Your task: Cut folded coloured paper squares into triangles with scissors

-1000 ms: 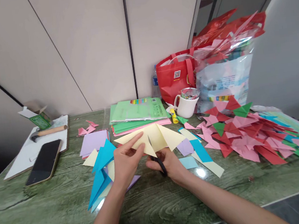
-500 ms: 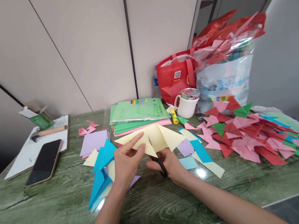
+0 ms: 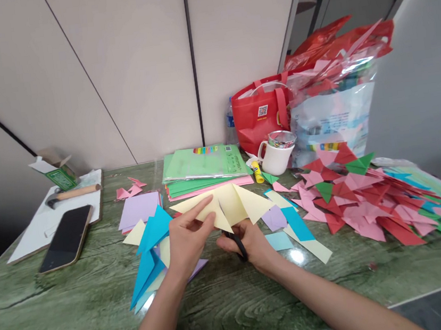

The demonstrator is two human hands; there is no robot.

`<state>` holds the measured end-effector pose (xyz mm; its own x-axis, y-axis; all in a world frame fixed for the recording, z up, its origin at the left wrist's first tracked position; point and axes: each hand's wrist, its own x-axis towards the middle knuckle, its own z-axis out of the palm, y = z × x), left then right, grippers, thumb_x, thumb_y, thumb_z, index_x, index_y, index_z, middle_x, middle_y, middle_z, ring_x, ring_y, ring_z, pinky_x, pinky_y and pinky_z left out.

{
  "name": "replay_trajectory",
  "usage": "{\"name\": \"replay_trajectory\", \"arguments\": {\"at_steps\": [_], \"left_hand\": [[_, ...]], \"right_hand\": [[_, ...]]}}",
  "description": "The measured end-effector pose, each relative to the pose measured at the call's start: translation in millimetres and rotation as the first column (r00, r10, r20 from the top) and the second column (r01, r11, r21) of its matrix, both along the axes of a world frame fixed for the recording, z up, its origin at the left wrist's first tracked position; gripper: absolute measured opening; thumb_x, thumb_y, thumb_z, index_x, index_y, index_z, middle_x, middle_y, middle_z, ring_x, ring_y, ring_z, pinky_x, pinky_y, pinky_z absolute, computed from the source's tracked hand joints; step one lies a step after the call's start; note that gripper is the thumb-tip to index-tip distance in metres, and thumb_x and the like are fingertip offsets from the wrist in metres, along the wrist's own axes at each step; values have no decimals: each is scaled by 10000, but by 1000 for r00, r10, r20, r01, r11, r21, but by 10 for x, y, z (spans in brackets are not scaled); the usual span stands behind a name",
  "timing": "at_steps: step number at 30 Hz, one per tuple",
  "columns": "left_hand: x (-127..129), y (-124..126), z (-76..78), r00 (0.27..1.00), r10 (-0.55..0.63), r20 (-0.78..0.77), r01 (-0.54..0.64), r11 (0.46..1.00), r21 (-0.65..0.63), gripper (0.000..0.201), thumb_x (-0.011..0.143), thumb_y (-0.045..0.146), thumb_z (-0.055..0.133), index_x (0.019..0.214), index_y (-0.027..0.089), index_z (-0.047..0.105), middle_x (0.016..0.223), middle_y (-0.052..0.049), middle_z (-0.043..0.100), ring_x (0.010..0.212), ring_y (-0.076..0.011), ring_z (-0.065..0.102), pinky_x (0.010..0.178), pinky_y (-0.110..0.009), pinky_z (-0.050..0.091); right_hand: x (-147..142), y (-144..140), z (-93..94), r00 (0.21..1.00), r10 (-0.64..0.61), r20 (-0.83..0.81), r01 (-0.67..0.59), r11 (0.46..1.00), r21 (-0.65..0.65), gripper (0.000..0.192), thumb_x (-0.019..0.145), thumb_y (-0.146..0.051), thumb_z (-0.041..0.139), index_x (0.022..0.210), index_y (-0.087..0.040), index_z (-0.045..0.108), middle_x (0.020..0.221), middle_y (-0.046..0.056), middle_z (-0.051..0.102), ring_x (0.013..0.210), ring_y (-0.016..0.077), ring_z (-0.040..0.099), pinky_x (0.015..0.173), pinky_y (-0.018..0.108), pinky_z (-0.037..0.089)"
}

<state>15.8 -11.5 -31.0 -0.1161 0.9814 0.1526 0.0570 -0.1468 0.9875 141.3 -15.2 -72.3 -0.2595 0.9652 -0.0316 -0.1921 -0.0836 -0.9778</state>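
Pale yellow folded paper sheet [image 3: 229,206] is pinched by the left hand [image 3: 187,241]; the right hand [image 3: 250,244] grips black-handled scissors [image 3: 236,243], blue paper triangles [image 3: 150,248] and a heap of pink and red folded triangles [image 3: 361,201] alongside.

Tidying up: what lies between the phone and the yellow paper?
Head view: purple sheets and blue paper triangles lie between the phone and yellow paper.
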Motion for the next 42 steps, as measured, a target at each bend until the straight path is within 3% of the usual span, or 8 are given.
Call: {"name": "replay_trajectory", "arguments": {"at_steps": [5,10,23,27,32,38,42], "left_hand": [[-6,5,3,1000,11,-22,-11,1000,8,366,638,216,678,998,161,704,700,-2,700,534,-89,523,515,-202,464],[-9,4,4,999,10,-38,-10,1000,6,374,638,223,674,1004,152,701,718,-7,701,547,-99,529,535,-218,474],[-9,-6,22,999,3,-51,-3,1000,-12,371,649,215,662,1014,156,697,632,2,684,483,-91,499,457,-205,420],[1,-12,31,999,0,-54,0,1000,-12,367,649,211,664,1010,161,699,652,-1,692,473,-86,495,463,-207,426],[-41,16,-25,999,19,-36,-19,1000,19,374,667,225,663,1035,165,691,565,22,653,464,-90,495,454,-200,405],[-135,61,-75,990,133,-46,-128,987,101,411,680,242,674,1083,162,667,479,50,568,435,-65,382,397,-182,317],[-121,51,-72,998,65,-11,-65,996,68,436,691,248,670,1116,155,645,465,50,578,418,-65,418,405,-180,338]], "right_hand": [[1,4,-27,1000,-2,-12,2,1000,-2,329,509,-396,769,630,-176,557,490,-56,428,467,95,349,462,241,303],[2,7,-22,1000,-11,-2,11,1000,-17,397,501,-397,773,775,-157,618,487,-49,463,473,113,391,460,246,322],[1,15,-81,999,-34,26,35,998,-42,383,509,-368,767,767,-140,601,506,-48,506,433,89,394,417,224,350],[3,17,-77,998,-24,60,26,999,-35,343,528,-390,755,683,-144,571,463,-56,483,404,82,384,403,223,340],[17,10,-83,998,60,22,-59,997,-47,391,528,-410,762,751,-140,588,503,-49,521,451,103,456,460,232,376],[30,-13,-125,984,179,22,-179,984,-11,353,632,-385,726,821,-163,526,532,-48,572,449,97,500,477,221,389],[42,-14,-85,975,224,0,-224,975,4,389,639,-423,720,798,-186,456,509,-49,583,427,103,520,464,221,408]]}}
